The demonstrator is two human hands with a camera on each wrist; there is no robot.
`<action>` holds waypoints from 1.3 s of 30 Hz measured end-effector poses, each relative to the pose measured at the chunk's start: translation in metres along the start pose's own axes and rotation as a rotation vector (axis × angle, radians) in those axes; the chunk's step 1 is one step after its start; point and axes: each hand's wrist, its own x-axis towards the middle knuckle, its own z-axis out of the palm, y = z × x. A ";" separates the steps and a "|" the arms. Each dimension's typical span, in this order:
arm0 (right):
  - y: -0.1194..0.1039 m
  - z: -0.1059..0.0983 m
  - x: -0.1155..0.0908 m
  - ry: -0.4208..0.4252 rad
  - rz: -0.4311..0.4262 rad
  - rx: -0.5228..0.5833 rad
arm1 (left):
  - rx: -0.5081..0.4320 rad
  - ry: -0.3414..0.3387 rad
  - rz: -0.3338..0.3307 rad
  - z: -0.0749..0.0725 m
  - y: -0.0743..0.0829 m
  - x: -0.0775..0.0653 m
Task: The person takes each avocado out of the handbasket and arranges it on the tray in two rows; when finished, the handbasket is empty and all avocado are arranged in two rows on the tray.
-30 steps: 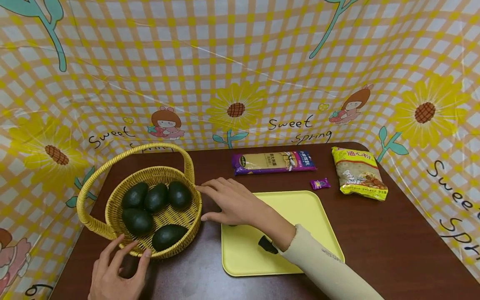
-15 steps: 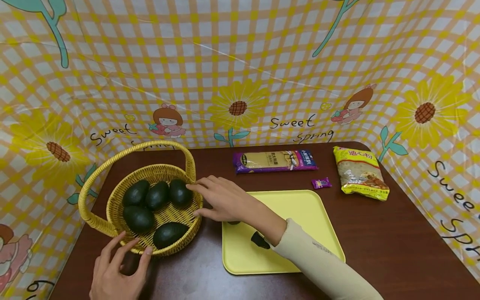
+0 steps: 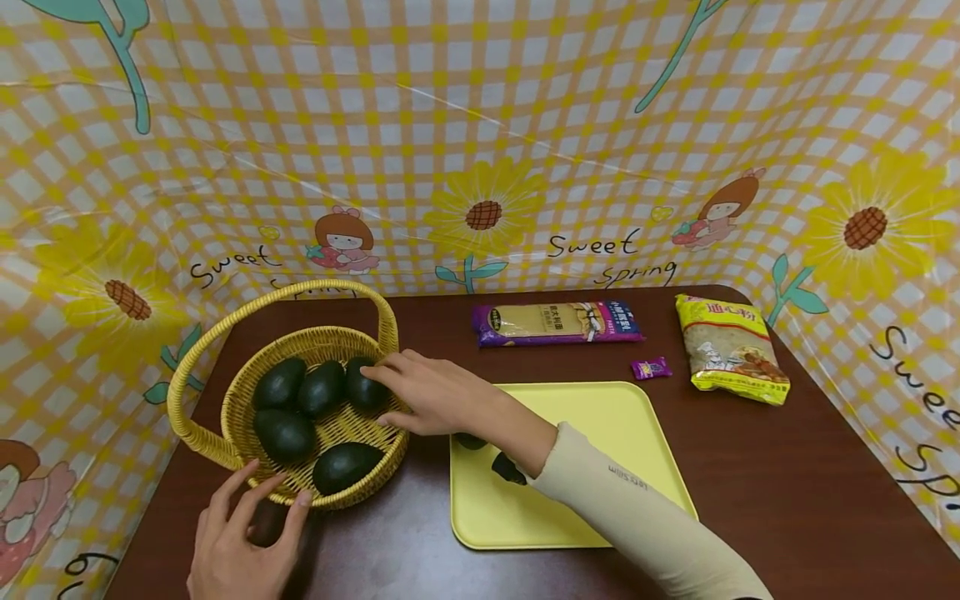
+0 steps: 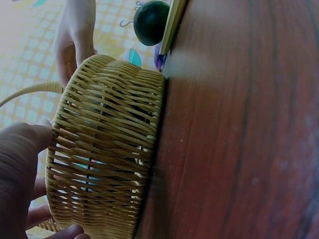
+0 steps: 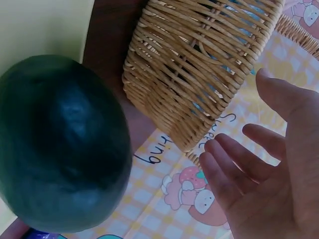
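Note:
A yellow wicker basket [image 3: 367,487] with an arched handle stands at the left of the table, holding several dark green avocados. My right hand [image 3: 431,392] reaches over its right rim, fingers extended and spread, the index fingertip at the rightmost avocado [image 3: 365,390]. In the right wrist view, the palm and fingers show nothing held. At the near left rim my left hand [image 3: 243,542] rests with spread, slightly bent fingers; its thumb [image 4: 37,134] touches the rim in the left wrist view. Another avocado [image 5: 65,144] lies on the yellow tray [image 3: 600,483], mostly hidden by my right arm in the head view.
Behind the tray lies a purple pasta packet [image 3: 555,323]. A small purple wrapped piece [image 3: 651,367] and a yellow bag of pasta [image 3: 731,348] are to the right. A checked cloth [image 3: 480,100] hangs around the table [image 3: 787,492].
My right hand has moved left, from beside the basket to over its rim and onto the rightmost avocado. The left hand has stayed at the rim. The view has shifted slightly.

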 end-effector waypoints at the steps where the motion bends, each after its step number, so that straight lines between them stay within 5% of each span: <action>1: 0.000 -0.001 0.001 -0.006 0.001 -0.004 | 0.003 -0.005 -0.005 0.000 0.001 0.000; 29: -0.007 -0.003 0.046 -0.193 0.074 -0.058 | 0.013 -0.020 0.010 -0.002 0.002 0.002; 39: -0.010 0.000 0.060 -0.232 0.104 -0.176 | 0.016 -0.030 0.027 -0.001 0.000 0.002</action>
